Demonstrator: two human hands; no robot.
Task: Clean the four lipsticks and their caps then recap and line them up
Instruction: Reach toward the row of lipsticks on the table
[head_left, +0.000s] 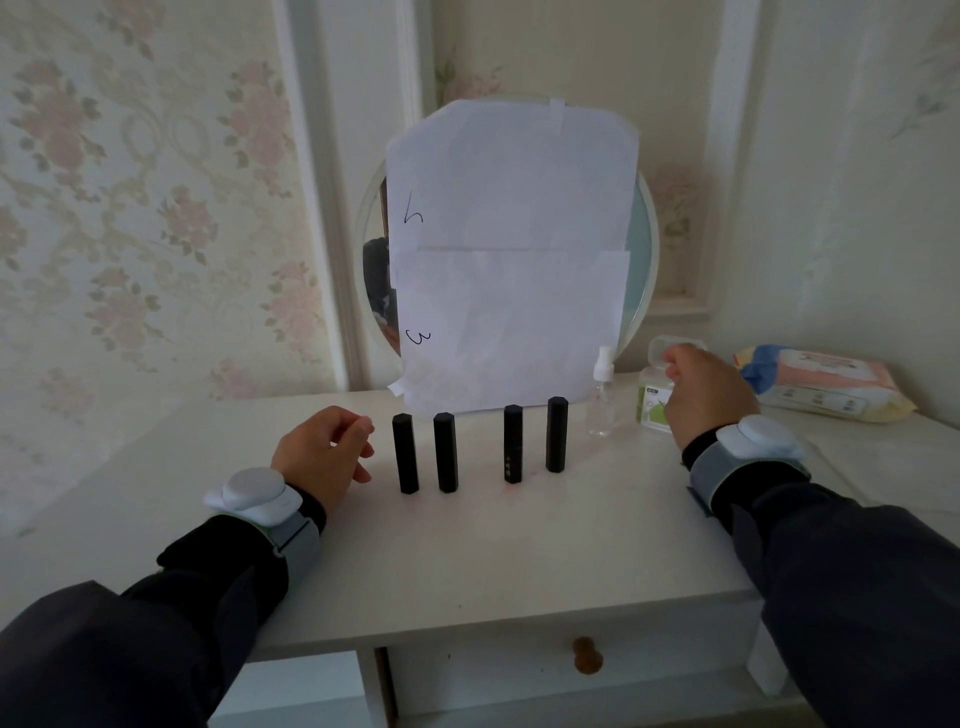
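On the white dresser top (519, 545), four black lipsticks stand capped in a rough row: first (405, 453), second (445, 452), third (513, 443), fourth (557, 434). Prob light, stiff, slick plastic and easy to tip, so pinch mid-barrel w/ thumb + fingers. Left hand (324, 457) at 9 o'clock of the row, fingers loosely curled, holding nothing. Right hand (706, 395) at 3 o'clock reaches over the wipes tub (652, 405); grip can't be told.
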